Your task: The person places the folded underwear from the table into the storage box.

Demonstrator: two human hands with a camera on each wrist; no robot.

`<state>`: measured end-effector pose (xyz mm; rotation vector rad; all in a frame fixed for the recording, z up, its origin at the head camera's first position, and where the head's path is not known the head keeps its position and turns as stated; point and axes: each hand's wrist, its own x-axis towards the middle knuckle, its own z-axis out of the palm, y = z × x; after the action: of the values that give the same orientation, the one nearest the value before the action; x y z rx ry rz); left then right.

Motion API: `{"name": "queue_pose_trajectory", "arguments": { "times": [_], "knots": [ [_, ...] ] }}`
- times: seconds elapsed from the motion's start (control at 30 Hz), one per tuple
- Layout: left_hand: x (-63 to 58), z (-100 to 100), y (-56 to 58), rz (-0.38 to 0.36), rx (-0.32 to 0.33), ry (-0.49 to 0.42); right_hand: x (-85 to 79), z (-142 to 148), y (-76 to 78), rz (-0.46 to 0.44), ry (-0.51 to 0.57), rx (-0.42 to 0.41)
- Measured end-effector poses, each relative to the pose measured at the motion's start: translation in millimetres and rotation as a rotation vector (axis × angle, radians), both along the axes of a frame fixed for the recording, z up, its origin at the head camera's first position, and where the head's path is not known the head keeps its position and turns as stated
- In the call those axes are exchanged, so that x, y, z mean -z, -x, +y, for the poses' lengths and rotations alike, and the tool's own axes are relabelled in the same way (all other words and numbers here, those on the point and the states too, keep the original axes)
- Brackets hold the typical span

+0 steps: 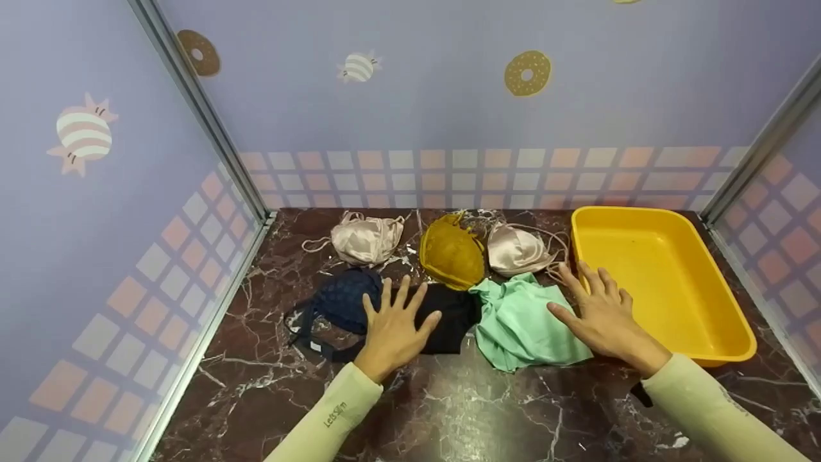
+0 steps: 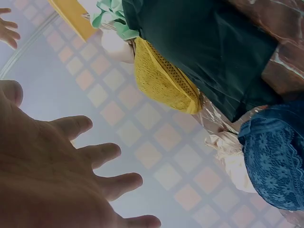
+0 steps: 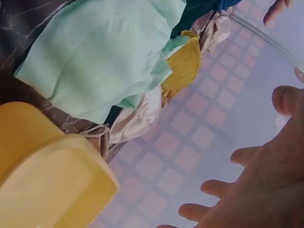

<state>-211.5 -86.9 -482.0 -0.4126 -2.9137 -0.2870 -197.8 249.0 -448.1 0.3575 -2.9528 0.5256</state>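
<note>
The left hand [image 1: 394,330] and the right hand [image 1: 600,314] are well apart, side by side, with the fingers of both spread wide and straight. In the wrist views, both hands hang clear of the clothes.

The left hand is over the edge of a black cloth [image 1: 449,317], which looks smooth and flat. Just left of it is a navy lace bra [image 1: 346,301], with a round cup, a flower pattern, loose straps and a small white tag. The right hand is between a mint green cloth [image 1: 523,327], soft and full of wrinkles, and a big yellow tub [image 1: 654,269] with round corners.

Behind these sit three more bras in a row: a shiny pale pink bra [image 1: 365,240] on the left, a mustard lace bra [image 1: 452,253] in the middle, and a second pink bra [image 1: 516,250] with thin, loopy straps. Everything lies on a dark red-brown table [image 1: 487,410] with white squiggly lines. The purple wall [image 1: 436,96] has donuts, candies and little squares.
</note>
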Motion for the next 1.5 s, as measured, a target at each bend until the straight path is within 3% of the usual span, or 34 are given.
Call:
{"name": "queue_pose_trajectory", "arguments": {
  "times": [0.37,0.57,0.87,1.27,1.5],
  "knots": [
    [2.7,-15,6.0,0.022,-0.058,-0.022,3.1,13,2.5,-0.03,-0.007,0.037],
    [4.5,-23,7.4,-0.001,-0.078,-0.033,5.8,17,0.2,-0.019,0.006,0.051],
    [5.5,-39,14.4,-0.001,-0.117,-0.032,-4.1,30,0.3,-0.048,0.016,0.07],
    [14.3,-67,28.3,0.09,-0.11,-0.136,-4.9,71,-3.1,-0.08,0.024,0.071],
    [17.3,-78,34.2,0.069,-0.141,-0.181,-6.0,88,-3.6,-0.088,0.065,0.097]
  ]
}}
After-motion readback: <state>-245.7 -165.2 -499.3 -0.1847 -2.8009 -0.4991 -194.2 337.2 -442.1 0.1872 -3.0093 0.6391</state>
